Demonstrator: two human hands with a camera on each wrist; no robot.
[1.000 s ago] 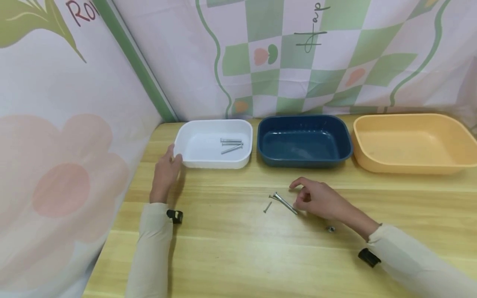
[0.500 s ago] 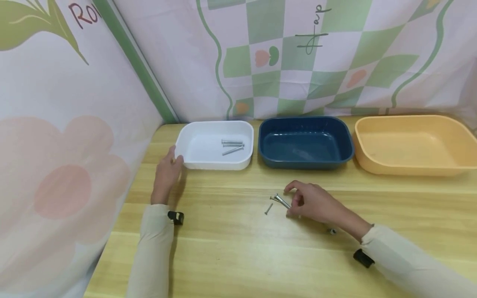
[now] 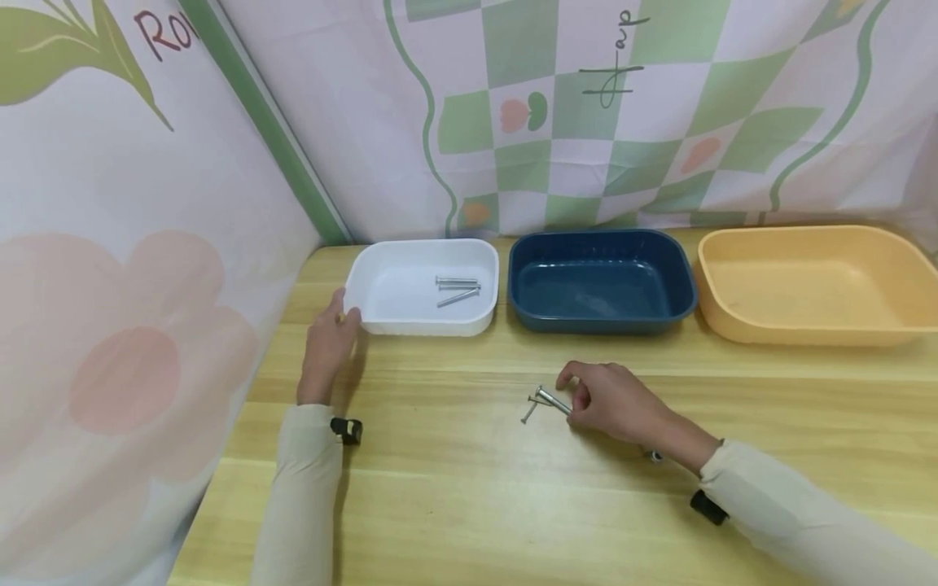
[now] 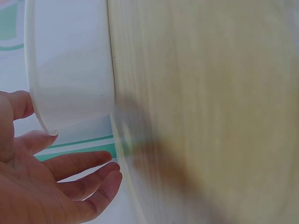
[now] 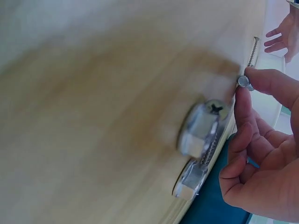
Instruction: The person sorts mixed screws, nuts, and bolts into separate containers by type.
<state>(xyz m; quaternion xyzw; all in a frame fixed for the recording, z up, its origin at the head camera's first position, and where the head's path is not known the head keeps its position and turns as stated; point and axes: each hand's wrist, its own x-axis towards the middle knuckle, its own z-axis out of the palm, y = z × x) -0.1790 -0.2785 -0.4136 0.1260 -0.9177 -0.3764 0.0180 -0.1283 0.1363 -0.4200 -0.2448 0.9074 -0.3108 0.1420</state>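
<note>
In the head view my left hand (image 3: 330,346) is at the left front corner of the white tray (image 3: 425,327). Its thumb and index finger pinch the rim, while the other fingers spread below in the left wrist view. My right hand (image 3: 619,403) pinches the near end of a silver bolt (image 3: 553,400) between thumb and index finger. The bolt's head points away to the left, beside two small screws (image 3: 529,413). In the right wrist view the bolt's round end (image 5: 243,81) shows between the fingertips. Several silver bolts (image 3: 458,296) lie inside the white tray.
A dark blue tray (image 3: 601,324) and a yellow tray (image 3: 813,334) stand right of the white one, along the back. Under my right wrist lie metal nuts (image 5: 189,179) with a screw (image 5: 217,109) among them. A patterned cloth (image 3: 586,163) hangs behind the wooden table (image 3: 469,505).
My right hand has moved left and taken hold of the bolt's near end. The bolt and the small screws have shifted slightly. My left hand stays at the white tray.
</note>
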